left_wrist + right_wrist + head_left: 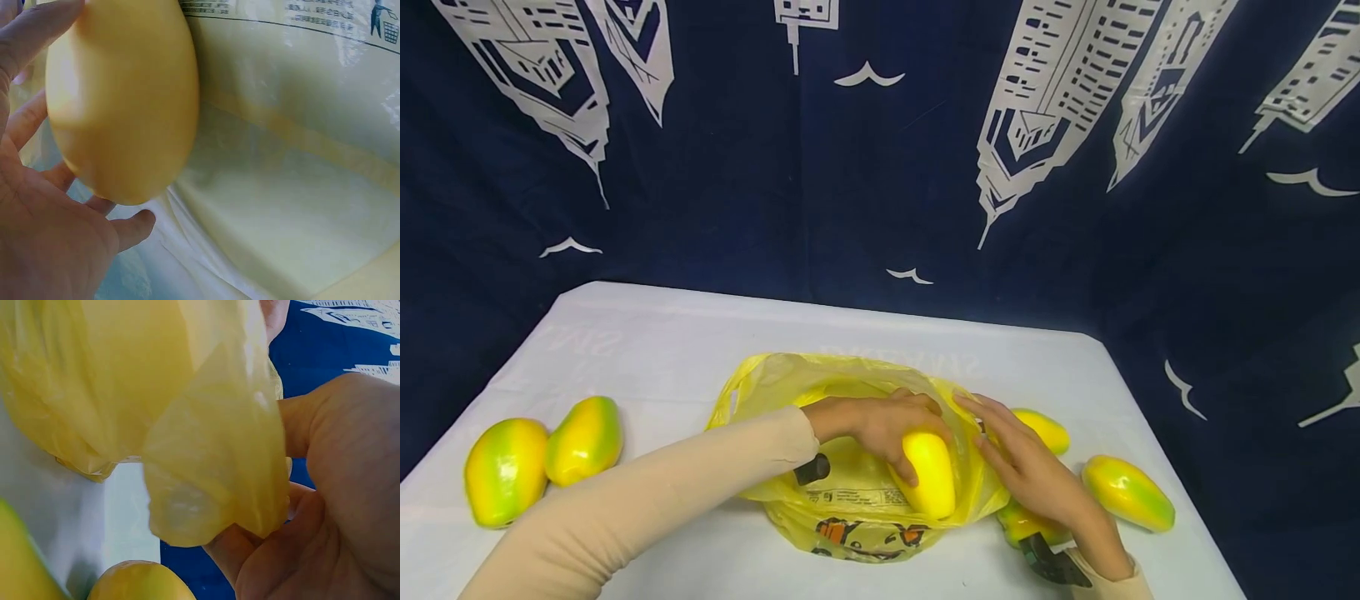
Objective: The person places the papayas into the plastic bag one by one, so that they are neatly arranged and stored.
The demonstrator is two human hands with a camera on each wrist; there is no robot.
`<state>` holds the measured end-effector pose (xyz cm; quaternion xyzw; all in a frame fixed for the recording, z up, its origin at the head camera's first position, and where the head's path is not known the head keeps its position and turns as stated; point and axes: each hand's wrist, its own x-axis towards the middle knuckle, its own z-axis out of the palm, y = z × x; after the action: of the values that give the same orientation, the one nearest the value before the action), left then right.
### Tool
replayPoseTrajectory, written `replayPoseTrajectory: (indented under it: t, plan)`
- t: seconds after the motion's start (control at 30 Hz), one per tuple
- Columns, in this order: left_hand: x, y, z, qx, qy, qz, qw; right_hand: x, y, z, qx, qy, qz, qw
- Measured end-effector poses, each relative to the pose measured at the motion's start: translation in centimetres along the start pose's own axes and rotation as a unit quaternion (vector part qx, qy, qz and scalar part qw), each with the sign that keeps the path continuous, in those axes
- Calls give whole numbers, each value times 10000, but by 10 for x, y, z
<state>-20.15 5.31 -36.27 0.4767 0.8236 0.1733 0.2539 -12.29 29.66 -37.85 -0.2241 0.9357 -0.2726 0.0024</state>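
My left hand (898,429) reaches into the mouth of a yellow plastic bag (790,533) and grips a yellow mango (931,475) by its side. Seen from the left wrist, the mango (125,106) has the thumb on one side and fingers curled behind it, with the bag's printed inner wall beside it. At the bag's right rim, my right hand (1026,462) holds the plastic. In the right wrist view a loose flap of the bag (212,450) lies against that hand (337,487) and partly hides its thumb and fingers.
Two yellow-green mangoes (583,442) lie at the table's left. To the right are a mango (1045,429) behind the right hand, another (1127,492) farther out, and one (1018,525) partly under the right wrist. A white cloth (662,333) covers the table before a dark blue curtain (715,208).
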Motion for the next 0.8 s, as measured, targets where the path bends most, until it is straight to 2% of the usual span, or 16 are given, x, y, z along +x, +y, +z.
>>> replayPoseTrajectory:
  t: [0.23, 0.37, 0.5, 0.8]
  plan:
    - [-5, 5, -5, 258, -21, 29, 9997, 0, 1, -1, -69, 66, -79, 9999]
    - [-10, 7, -11, 258, 92, 60, 9996, 0, 1, 0, -55, 28, -67, 10000]
    - [-19, 10, -18, -32, 256, 102, 9996, 1, 0, 0, -36, -20, -26, 10000]
    - [-47, 19, -34, -397, 654, 609, 9952, 0, 0, 1, -80, -13, -39, 10000]
